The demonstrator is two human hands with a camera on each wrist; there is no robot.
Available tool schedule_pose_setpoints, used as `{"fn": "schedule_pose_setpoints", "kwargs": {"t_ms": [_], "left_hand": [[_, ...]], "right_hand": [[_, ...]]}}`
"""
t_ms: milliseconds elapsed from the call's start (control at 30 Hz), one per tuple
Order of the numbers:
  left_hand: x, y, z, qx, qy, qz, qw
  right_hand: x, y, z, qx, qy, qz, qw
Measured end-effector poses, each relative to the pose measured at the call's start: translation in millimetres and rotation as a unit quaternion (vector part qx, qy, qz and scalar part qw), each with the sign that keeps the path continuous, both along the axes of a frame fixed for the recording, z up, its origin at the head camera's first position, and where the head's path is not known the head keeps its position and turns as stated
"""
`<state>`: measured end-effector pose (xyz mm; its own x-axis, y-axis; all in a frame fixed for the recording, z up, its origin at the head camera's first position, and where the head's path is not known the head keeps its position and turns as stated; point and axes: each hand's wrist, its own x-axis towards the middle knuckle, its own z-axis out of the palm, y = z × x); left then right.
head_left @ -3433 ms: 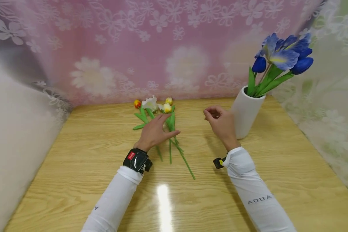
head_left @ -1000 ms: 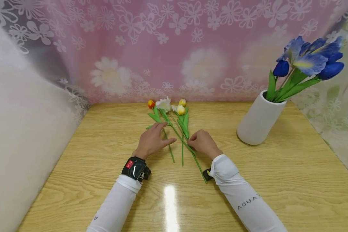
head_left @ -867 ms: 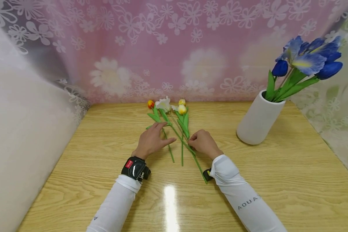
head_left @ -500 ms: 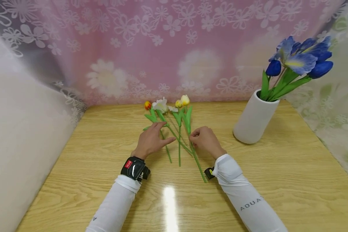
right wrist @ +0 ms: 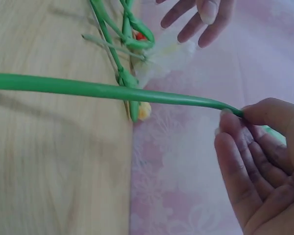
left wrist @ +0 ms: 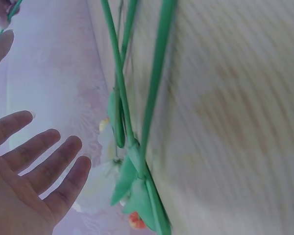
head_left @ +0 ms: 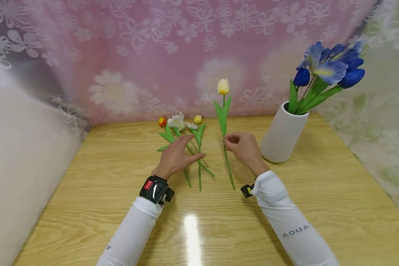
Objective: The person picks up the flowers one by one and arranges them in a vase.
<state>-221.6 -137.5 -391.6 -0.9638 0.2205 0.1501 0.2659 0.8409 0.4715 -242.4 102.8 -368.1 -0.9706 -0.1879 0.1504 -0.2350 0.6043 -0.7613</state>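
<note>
My right hand (head_left: 246, 149) pinches the green stem of a white-and-yellow tulip (head_left: 223, 87) between thumb and fingertips. The flower stands upright, raised from the table; in the right wrist view its stem (right wrist: 112, 92) runs across to the fingertips. My left hand (head_left: 177, 155) hovers over the remaining flowers with thumb and fingers spread, and its palm (left wrist: 14, 181) shows nothing held. Beneath and beside it lie an orange-red tulip (head_left: 162, 122), a white ruffled flower (head_left: 177, 122) and a small yellow tulip (head_left: 197, 119), their stems crossing.
A white vase (head_left: 284, 135) stands at the right, just beyond my right hand, with several blue flowers (head_left: 330, 70) in it. The wooden table (head_left: 119, 221) ends at the back against a pink floral curtain (head_left: 146, 55).
My right hand came from beside the vase to the pile, took the white-and-yellow tulip by its stem, and lifted it up and to the right. The left hand stays nearly in place.
</note>
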Motion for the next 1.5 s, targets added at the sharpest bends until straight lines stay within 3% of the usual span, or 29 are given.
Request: {"fn": "schedule_pose_setpoints", "kwargs": {"t_ms": [367,800,1167,1500], "left_hand": [[-5.9,15.1,7.3,0.010,0.012,-0.025,0.9996],[-15.5,40.9,14.8,0.014,0.011,-0.071,0.9973],[-19.6,65.7,21.1,0.010,0.021,-0.098,0.9950],[-24.6,86.5,24.2,0.006,0.026,-0.124,0.9919]], "right_hand": [[-3.4,20,16.8,-0.039,0.090,-0.045,0.9942],[-6.5,47,32.2,-0.085,0.144,-0.079,0.9827],[-7.4,73,63.6,-0.119,0.230,-0.130,0.9573],[-6.7,96,89.1,-0.195,0.269,-0.194,0.9228]]}}
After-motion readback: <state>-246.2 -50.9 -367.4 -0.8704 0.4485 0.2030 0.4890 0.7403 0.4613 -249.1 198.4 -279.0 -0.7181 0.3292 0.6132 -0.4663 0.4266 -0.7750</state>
